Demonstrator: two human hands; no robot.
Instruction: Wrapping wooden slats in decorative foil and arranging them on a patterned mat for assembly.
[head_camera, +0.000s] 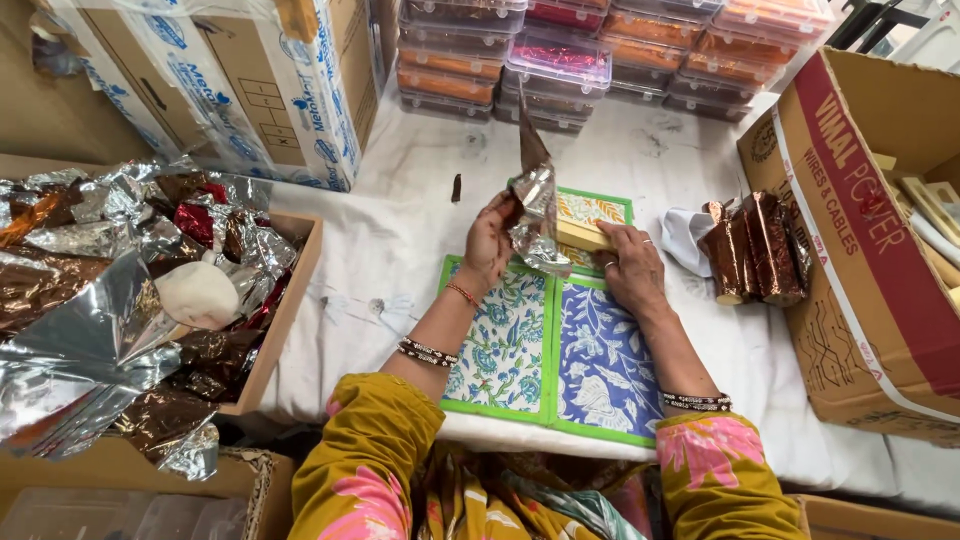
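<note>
My left hand (489, 243) pinches a sheet of shiny foil (535, 205), silver on one side and brown on the other, and holds it up over a patterned mat. My right hand (630, 262) rests on a pale wooden-looking bar (582, 236) that the foil partly covers. Both hands work above a quilted floral mat (520, 350) with green borders, lying on a white cloth (400, 220).
Foil-wrapped brown bars (755, 250) lie to the right, beside a white crumpled cloth (685, 235). An open cardboard box (870, 240) stands far right. A tray of crumpled foil (120, 290) fills the left. Stacked clear lidded boxes (600, 50) and a taped carton (260, 80) stand behind.
</note>
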